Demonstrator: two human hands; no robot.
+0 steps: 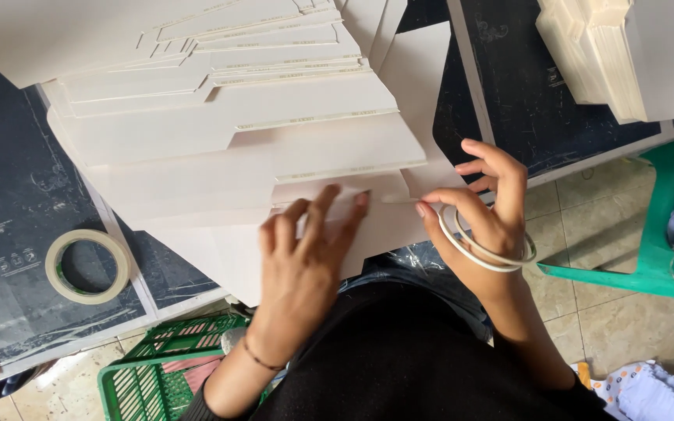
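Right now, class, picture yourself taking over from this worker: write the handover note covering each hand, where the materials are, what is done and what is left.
Left hand: flat, fingers pressing the nearest cardboard sheet.
Right hand: tape roll looped over it, fingertips pinching the tape strip drawn to that sheet's edge.
Materials: fanned stack of sheets across the table; spare tape roll at left; more sheets at top right.
Done: strip started on the nearest sheet.
Left: cannot tell which other sheets are taped.

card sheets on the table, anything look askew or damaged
Nothing looks damaged. The pale card sheets lie fanned in an overlapping, stepped spread rather than a squared stack. The left hand presses on the nearest sheet; the right hand holds a tape roll.
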